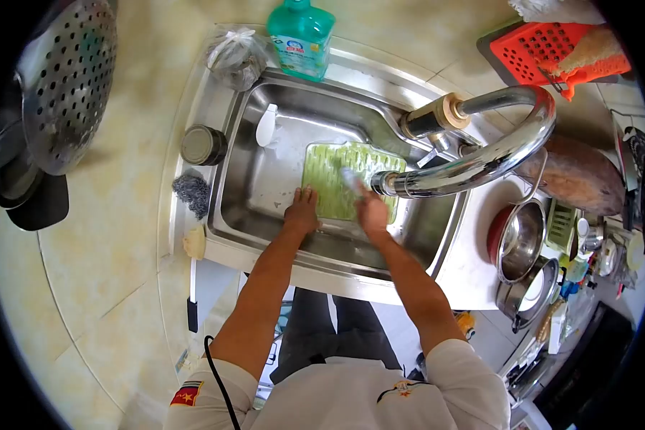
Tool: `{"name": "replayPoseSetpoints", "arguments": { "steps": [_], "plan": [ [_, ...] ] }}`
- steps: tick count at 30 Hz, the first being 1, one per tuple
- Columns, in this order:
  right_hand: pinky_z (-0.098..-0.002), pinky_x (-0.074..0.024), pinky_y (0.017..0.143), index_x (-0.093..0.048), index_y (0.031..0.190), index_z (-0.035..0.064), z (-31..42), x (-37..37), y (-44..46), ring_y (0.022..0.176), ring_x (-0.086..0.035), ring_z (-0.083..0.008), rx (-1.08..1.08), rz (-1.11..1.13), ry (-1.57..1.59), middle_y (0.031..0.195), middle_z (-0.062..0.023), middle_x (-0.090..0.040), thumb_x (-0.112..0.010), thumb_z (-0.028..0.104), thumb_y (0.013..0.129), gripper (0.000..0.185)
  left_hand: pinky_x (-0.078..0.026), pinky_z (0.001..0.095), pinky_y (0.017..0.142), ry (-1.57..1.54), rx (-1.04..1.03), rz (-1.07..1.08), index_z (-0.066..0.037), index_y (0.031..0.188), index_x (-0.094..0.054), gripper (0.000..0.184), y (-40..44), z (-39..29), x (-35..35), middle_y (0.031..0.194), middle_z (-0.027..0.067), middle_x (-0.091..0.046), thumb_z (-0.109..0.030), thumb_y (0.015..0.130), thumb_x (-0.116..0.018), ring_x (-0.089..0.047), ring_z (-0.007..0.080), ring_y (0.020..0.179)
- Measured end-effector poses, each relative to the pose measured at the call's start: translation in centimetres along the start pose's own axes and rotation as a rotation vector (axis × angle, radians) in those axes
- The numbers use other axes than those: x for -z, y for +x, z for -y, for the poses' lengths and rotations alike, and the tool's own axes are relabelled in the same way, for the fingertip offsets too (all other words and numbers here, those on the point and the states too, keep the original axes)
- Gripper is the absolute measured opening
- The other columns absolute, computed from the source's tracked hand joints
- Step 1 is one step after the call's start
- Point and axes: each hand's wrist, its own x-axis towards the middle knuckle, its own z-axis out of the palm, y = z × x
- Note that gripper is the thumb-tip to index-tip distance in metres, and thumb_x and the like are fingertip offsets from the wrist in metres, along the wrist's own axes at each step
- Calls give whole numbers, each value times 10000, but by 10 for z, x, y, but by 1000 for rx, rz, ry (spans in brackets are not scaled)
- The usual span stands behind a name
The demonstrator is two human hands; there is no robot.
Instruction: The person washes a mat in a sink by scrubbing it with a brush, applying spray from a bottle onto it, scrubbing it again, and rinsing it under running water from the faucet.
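Note:
A green ribbed board (330, 204), streaked with white suds, lies in the steel sink (258, 183). My left hand (302, 213) holds it at its left edge, with the fingers pointing away from me. Over the board's right part, my right hand (372, 215) is closed round a whitish tool (350, 177); motion blur hides what kind it is. The curved chrome faucet (480, 172) reaches over the board's right side, with its spout end close to my right hand. A white spoon-shaped piece (266, 125) rests at the far left of the basin.
Behind the sink stand a teal detergent bottle (301, 46) and a tied plastic bag (238, 61). A jar (203, 145) and a steel-wool scrubber (191, 195) sit on the left rim. Metal bowls (522, 242) and a pot (530, 301) are at the right.

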Motion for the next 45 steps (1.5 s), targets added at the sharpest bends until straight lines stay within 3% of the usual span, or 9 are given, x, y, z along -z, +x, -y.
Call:
{"name": "replayPoseSetpoints", "arguments": {
  "steps": [5, 9, 12, 20, 29, 32, 37, 42, 45],
  "plan": [
    [-502, -538, 775, -707, 996, 84, -60, -47, 22, 867, -673, -417, 181, -343, -28, 962, -183, -709, -624, 283, 851, 260, -397, 453, 1119, -15, -14, 3, -141, 1571, -125, 1043, 0, 3, 2, 1655, 25, -68, -424, 800, -768, -87, 298, 1517],
    [-473, -545, 803, -733, 994, 85, -34, 105, 16, 896, -694, -396, -548, -167, 16, 966, -183, -722, -644, 322, 861, 286, -393, 447, 1125, -7, 6, -28, -144, 1572, -123, 1060, 0, -3, 3, 1655, 24, -68, -453, 790, -769, -79, 304, 1517],
    [-475, -524, 820, -708, 1062, 84, -60, 37, 11, 951, -655, -421, -78, -102, 101, 1008, -202, -700, -643, 308, 840, 321, -384, 443, 1133, 29, 20, -11, -137, 1572, -121, 1069, -1, -5, 0, 1655, 30, -64, -471, 788, -765, -69, 316, 1516],
    [-518, -547, 762, -668, 1138, 129, -23, 83, -1, 922, -665, -406, -526, -48, -174, 982, -197, -635, -610, 237, 866, 299, -411, 440, 1112, 9, 7, -8, -164, 1577, -113, 1073, 5, 1, -9, 1660, 0, -28, -437, 783, -781, -58, 314, 1518],
    [-460, -564, 748, -657, 999, 19, 63, -26, -12, 885, -654, -411, -90, 76, -164, 1001, -250, -637, -593, 113, 817, 215, -424, 455, 1101, 4, 37, 42, -179, 1580, -112, 1092, -2, -7, 4, 1660, -2, -26, -429, 765, -794, -51, 314, 1518],
    [-461, -541, 681, -464, 1454, 156, 64, -32, -4, 791, -658, -352, 141, 13, 47, 1125, -250, -608, -654, 93, 809, 675, -425, 454, 1100, 11, -16, 17, -178, 1582, -101, 1086, 6, 5, -5, 1660, -10, -23, -442, 778, -782, -50, 310, 1519],
    [-416, -512, 847, -632, 1133, 34, -86, -64, 24, 948, -634, -377, 4, 13, 658, 1044, -194, -652, -675, 138, 812, 341, -318, 438, 1173, 0, -8, 54, -160, 1583, -80, 1111, 4, 1, 1, 1660, 28, 2, -466, 777, -780, -27, 319, 1520],
    [-420, -523, 756, -638, 1199, 108, -53, 42, 12, 859, -659, -317, -105, 6, -76, 981, -184, -672, -639, 141, 888, 313, -373, 439, 1139, -12, -6, -5, -159, 1581, -104, 1071, 4, 1, -14, 1661, -4, -10, -440, 791, -771, -35, 320, 1519],
    [-416, -528, 726, -572, 1298, 110, -29, 16, 22, 867, -665, -281, -391, 181, 915, 1035, -140, -657, -584, 95, 940, 359, -343, 442, 1158, -10, 4, 32, -155, 1580, -108, 1059, 2, 0, 1, 1660, 17, -24, -430, 796, -766, -38, 327, 1518]
  ]
}}
